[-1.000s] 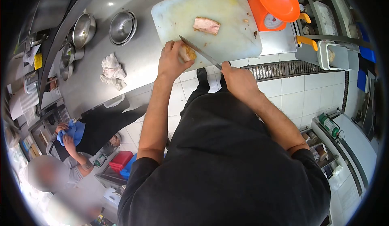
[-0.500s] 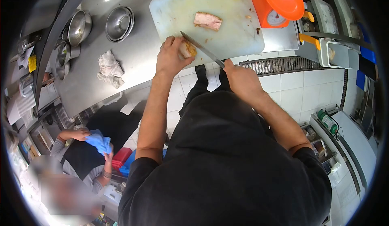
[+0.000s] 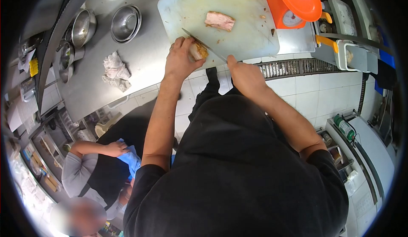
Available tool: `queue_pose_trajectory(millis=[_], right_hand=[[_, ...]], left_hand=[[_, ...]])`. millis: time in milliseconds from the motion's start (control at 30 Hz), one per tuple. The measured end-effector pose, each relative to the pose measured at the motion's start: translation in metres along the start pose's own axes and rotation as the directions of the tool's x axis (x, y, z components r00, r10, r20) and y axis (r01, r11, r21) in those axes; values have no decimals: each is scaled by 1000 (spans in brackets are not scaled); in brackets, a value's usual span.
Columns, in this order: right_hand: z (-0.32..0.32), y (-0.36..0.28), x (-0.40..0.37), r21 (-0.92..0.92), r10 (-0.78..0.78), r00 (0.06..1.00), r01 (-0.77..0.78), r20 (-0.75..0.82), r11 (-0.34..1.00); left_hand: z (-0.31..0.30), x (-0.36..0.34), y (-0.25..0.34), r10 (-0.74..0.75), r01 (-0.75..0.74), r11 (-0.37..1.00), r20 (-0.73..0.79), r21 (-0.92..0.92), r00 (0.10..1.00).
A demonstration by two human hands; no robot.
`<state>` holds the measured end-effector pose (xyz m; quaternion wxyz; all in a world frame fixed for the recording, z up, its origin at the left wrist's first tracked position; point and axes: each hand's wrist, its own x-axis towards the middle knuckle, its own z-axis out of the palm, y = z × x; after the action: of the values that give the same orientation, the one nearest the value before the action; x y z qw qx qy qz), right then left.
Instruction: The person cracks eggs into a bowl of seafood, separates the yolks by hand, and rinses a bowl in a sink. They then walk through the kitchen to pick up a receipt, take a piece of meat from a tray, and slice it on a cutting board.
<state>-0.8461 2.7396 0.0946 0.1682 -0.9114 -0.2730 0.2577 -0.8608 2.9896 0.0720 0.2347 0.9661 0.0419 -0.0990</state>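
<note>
My left hand (image 3: 180,60) is closed around a browned piece of meat (image 3: 198,51) at the near left edge of the white cutting board (image 3: 178,14). In my right hand (image 3: 247,79) is a knife (image 3: 206,46), its handle mostly hidden in my fist. The blade slants up and to the left, lying along the far side of the piece by my left fingertips. Farther in on the board rests a second, larger slab of meat (image 3: 219,21), pale on top with a brown edge, apart from both hands.
An orange scale (image 3: 284,9) stands right of the board. Nested steel bowls (image 3: 126,23) and a crumpled cloth (image 3: 116,71) lie on the steel counter (image 3: 91,90) to the left. At lower left, close to my left arm, a person holds a blue cloth (image 3: 131,158). A floor drain (image 3: 297,68) runs below the counter.
My right hand has moved up and left, pushing the knife farther along the piece of meat. My left hand stays put. The other person has come closer to my left side with the blue cloth.
</note>
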Motion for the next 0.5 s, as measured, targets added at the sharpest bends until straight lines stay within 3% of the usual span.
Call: queue_pose_trajectory(millis=[100,200,267,400,500], right_hand=[[-3,9,2,20,-9,998,10,-61,1000],[-10,19,-11,27,14,996,-12,-85,1000],[-23,26,-21,14,61,997,-60,-46,998],[-26,31,-42,24,-28,993,31,-118,999],[-23,38,-51,3,-57,994,57,-98,998]], left_hand=[[0,-3,7,-29,31,999,-52,33,998],[7,-5,14,-206,209,978,-104,14,973],[14,-8,16,-206,214,976,-170,28,964],[20,-12,24,-115,171,973,-318,153,941],[25,-16,25,-65,129,978,-348,163,935]])
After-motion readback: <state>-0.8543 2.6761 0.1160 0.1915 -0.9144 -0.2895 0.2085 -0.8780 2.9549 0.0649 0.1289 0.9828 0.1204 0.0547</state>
